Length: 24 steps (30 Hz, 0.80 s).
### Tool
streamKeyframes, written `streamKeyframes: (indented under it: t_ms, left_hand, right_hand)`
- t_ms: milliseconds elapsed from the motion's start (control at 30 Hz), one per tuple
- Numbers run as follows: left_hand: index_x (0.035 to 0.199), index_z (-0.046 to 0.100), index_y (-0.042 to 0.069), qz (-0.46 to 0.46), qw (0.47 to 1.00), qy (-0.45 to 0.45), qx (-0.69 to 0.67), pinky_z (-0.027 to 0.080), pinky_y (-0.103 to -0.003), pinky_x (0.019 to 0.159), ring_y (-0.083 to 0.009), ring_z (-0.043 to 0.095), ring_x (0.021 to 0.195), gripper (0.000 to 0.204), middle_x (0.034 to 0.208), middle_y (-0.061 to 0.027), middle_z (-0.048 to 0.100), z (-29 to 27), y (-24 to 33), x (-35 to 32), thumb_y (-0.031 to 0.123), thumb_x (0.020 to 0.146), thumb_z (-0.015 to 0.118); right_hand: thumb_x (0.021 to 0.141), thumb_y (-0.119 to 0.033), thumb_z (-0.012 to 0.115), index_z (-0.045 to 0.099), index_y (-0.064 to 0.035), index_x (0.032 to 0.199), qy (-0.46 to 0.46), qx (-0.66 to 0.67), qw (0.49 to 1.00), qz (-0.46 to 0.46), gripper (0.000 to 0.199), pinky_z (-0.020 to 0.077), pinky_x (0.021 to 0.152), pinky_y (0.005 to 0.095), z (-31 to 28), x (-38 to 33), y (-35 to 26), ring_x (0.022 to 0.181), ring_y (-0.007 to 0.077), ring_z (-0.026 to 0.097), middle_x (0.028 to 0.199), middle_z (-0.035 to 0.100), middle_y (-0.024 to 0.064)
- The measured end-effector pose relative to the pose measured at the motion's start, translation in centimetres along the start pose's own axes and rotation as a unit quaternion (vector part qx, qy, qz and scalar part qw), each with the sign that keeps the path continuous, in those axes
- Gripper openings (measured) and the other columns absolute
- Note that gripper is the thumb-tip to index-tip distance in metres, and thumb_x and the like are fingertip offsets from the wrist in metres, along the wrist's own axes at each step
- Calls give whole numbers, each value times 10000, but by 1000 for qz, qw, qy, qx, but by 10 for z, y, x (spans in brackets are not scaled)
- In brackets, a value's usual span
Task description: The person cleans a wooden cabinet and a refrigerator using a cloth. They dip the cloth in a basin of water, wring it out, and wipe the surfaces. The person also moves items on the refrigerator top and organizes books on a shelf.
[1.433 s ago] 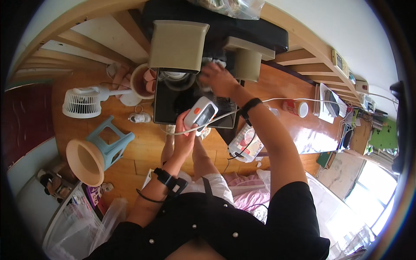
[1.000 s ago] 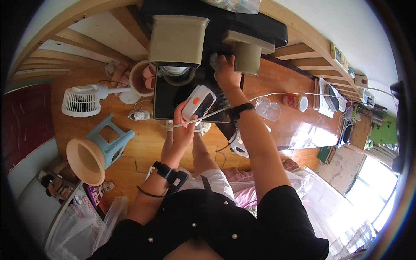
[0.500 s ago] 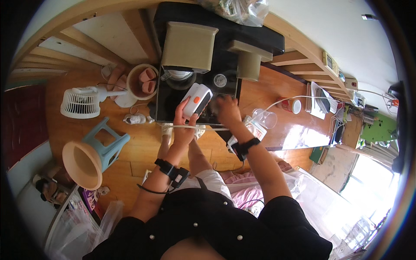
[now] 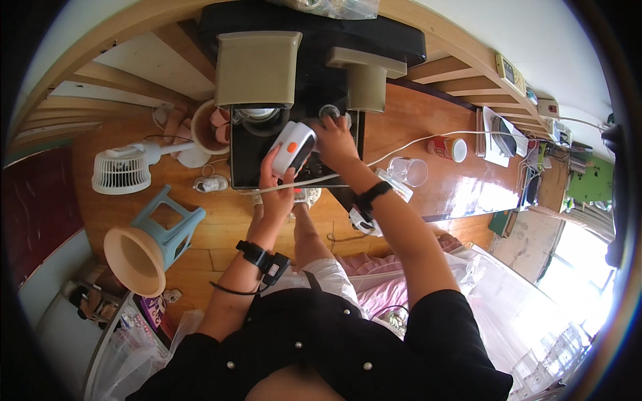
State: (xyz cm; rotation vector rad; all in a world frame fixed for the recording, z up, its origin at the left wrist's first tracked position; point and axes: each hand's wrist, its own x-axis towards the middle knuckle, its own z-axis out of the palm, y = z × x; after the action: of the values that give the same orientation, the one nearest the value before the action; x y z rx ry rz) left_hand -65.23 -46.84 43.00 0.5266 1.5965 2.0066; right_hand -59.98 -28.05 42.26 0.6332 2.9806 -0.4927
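My left hand (image 4: 275, 190) grips a small white device with an orange button (image 4: 292, 148), held over the black appliance (image 4: 294, 144) in front of me. A white cable (image 4: 401, 148) runs from the device across the wooden table to the right. My right hand (image 4: 336, 139) reaches past the device, fingers bent, touching its far end near a round knob (image 4: 329, 112) on the black appliance. Each wrist wears a black band. Two beige box-shaped parts (image 4: 257, 67) sit on top of the appliance.
A clear glass (image 4: 409, 171) and a red can (image 4: 445, 147) stand on the wooden table (image 4: 455, 187) to the right. On the floor to the left are a white fan (image 4: 122, 171), a blue stool (image 4: 170, 224), a beige funnel-shaped shade (image 4: 134, 259) and a tan bucket (image 4: 204, 127).
My right hand came back from the far beige box down to the white device. The left hand kept holding the device and raised it slightly toward the appliance.
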Motion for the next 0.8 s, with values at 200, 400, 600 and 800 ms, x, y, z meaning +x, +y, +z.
streamKeyframes:
  t_ms: [200,400,600,800]
  left_hand:
    - [1479,374,30,2,997,-43,70,358,-393,1141,-260,465,1350,541,1500,-145,422,-1,-9,-13,135,1004,612]
    - [1475,385,33,34,995,-30,87,360,-407,1149,-285,459,1362,538,1501,-153,420,1,-5,-1,70,985,605]
    - [1472,398,36,102,980,-42,165,413,-404,1108,-287,464,1350,539,1486,-156,410,-7,-2,25,22,968,588]
    - [1383,531,76,143,969,-9,203,425,-411,1028,-324,502,1210,529,1317,-155,475,10,0,49,63,881,701]
  right_hand:
    - [709,0,657,697,-139,1073,-211,-65,975,-35,392,505,957,445,-44,-16,52,1157,379,511,1165,616,113]
    - [749,-60,672,650,-170,1215,184,-41,979,-73,479,513,922,457,-17,62,32,1100,366,589,1085,603,138]
    - [908,-238,604,626,-68,1199,118,96,985,80,338,489,936,492,-20,68,29,1103,396,594,1155,626,208]
    - [926,-234,576,638,-43,1169,130,124,950,255,315,514,913,494,-6,49,44,1103,422,621,1192,652,228]
